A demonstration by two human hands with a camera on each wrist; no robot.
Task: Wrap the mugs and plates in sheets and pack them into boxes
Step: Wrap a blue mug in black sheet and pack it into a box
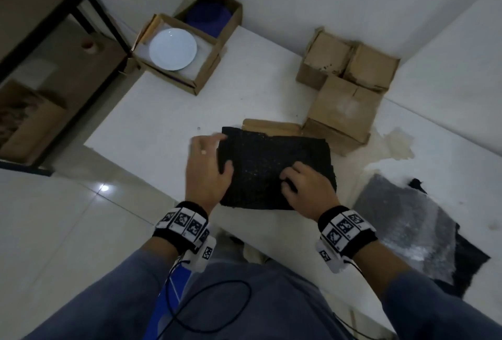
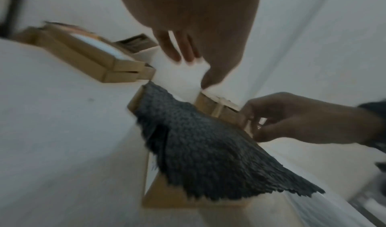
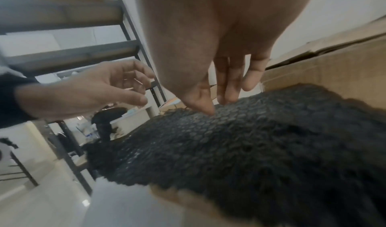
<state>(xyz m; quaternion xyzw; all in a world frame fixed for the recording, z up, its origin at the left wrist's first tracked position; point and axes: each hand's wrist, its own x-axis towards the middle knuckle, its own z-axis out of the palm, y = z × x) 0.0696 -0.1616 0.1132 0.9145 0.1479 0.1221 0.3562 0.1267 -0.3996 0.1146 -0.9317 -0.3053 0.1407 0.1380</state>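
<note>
We see black bubble-wrap bundle [image 1: 277, 168] atop open brown cardboard box [image 1: 271, 127] | left hand [image 1: 207, 167] fingers loose, above bundle's left edge | right hand [image 1: 307, 186] straight fingertips [image 3: 208, 110] pressing bundle

A black bubble-textured wrapping sheet [image 1: 274, 168] lies draped over an open brown cardboard box [image 1: 271, 126] on the white table, covering its opening.

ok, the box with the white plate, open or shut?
Open. In the head view the box has its flaps up and the plate lies bare inside on white padding, unwrapped.
</note>
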